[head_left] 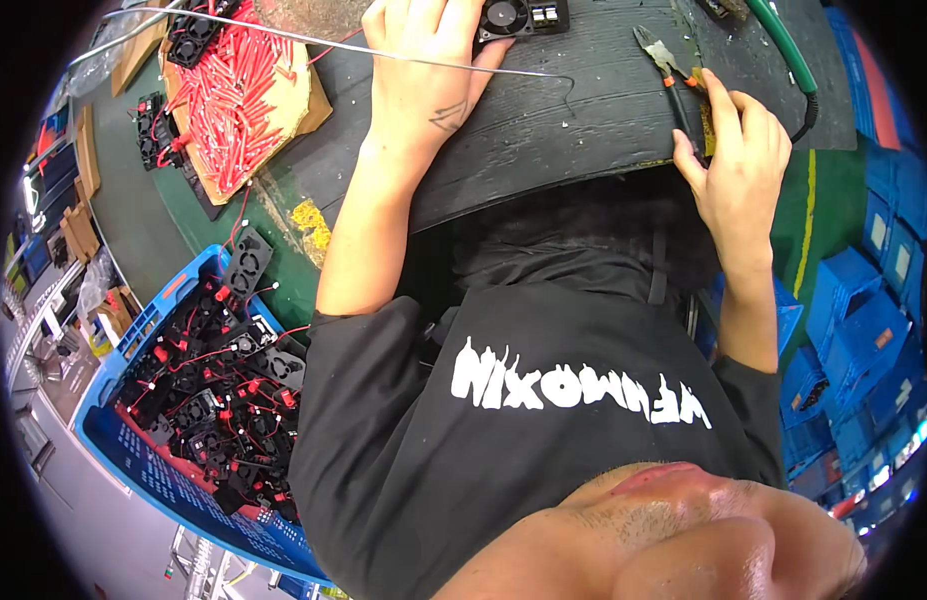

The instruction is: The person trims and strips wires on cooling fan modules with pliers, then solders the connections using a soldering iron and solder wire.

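Note:
At the top edge, my left hand (423,65) grips a small black fan unit (511,16) with its thumb along the near edge. Some of its fingertips run out of the picture. On the right of the dark bench, my right hand (740,160) is curled around the handles of side cutters (667,75). Black and orange show on those handles, and the metal jaws point away from me. A thin bent metal wire (313,40) crosses the view in front of my left hand.
Many red sleeved pieces (233,125) lie on cardboard at the left, beside more black fans (155,130). A blue crate (148,470) full of wired fans stands at lower left. A green-handled tool with a black cord (786,45) lies far right, near stacked blue bins (853,310).

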The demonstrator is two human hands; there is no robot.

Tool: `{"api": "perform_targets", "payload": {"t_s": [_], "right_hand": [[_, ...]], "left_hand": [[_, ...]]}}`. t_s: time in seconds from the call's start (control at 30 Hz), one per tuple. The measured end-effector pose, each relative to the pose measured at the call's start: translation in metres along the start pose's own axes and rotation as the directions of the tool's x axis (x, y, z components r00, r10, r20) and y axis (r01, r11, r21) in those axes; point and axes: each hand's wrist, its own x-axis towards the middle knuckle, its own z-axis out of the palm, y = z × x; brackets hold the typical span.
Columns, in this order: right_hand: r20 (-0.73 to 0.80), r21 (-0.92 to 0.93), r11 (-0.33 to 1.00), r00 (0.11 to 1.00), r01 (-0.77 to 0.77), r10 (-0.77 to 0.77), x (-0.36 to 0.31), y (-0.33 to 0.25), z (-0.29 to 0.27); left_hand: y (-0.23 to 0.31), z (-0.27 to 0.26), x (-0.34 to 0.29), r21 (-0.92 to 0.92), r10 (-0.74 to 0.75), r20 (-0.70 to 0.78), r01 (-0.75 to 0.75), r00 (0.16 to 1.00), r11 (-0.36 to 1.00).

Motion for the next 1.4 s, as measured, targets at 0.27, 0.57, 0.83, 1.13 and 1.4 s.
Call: {"api": "perform_targets", "payload": {"t_s": [0.27,0.57,0.83,1.13,1.4], "right_hand": [[0.076,0.006,0.999,0.996,0.036,-0.036,0.023,0.012,-0.012],[0.042,0.002,0.971,0.971,0.237,-0.237,0.084,0.004,-0.013],[0.079,0.067,0.969,0.966,0.24,-0.245,0.11,0.003,0.005],[0.057,0.083,0.951,0.952,0.297,-0.302,0.112,0.009,0.011],[0.124,0.171,0.962,0.964,0.211,-0.234,0.114,0.013,0.012]], "left_hand": [[-0.011,-0.003,-0.004,-0.082,-0.006,0.019,0.007,1.0,0.997],[-0.013,-0.001,-0.006,-0.099,-0.052,0.023,0.054,0.998,0.994],[-0.012,0.004,-0.005,-0.118,-0.095,-0.011,0.094,0.995,0.989],[-0.013,0.004,-0.003,-0.059,-0.058,-0.013,0.057,0.998,0.997],[-0.014,0.004,-0.002,-0.111,-0.085,-0.016,0.083,0.996,0.99]]}}
